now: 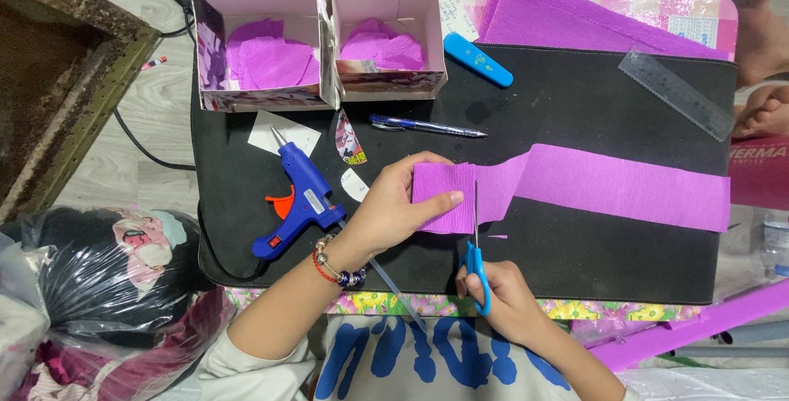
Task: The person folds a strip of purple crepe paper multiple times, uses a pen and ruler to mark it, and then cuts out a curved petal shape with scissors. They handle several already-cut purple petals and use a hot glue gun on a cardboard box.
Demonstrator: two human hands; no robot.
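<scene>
Both forearms are seen bare to the elbow. Short white sleeves are noted at the lower frame edge. A white shirt (427, 368) with large blue lettering is worn. On the left wrist, two bracelets (333, 265) are worn: a red cord and a string of dark and silver beads.

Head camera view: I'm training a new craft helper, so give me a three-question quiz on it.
1. True or false: the right hand holds blue-handled scissors.
2. What does the left hand pin down: A) the clear ruler B) the purple crepe strip C) the pen?
3. Which tool lies left of the left hand?

Key: 1 true; 2 B; 3 the blue glue gun.
</scene>
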